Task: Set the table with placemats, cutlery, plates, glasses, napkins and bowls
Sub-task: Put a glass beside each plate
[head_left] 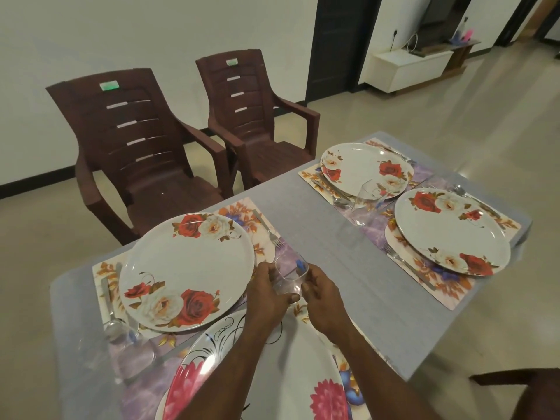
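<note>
Both hands hold a clear drinking glass (290,275) with a small blue mark, just right of the near-left rose plate (188,271). My left hand (266,295) grips its left side and my right hand (322,298) grips its right side. Below my arms lies a plate with pink flowers (291,374). Two more rose plates (365,168) (451,230) sit on floral placemats (424,280) at the far right. Another glass (365,197) stands between them, and a third glass (124,331) stands at the near left. Forks (268,228) and spoons (341,201) lie beside the plates.
The table (327,237) has a grey cloth under a glass top. Two brown plastic chairs (142,153) (257,116) stand along its far side. Part of another chair (521,389) shows at the lower right. A white low cabinet (406,66) stands across the tiled floor.
</note>
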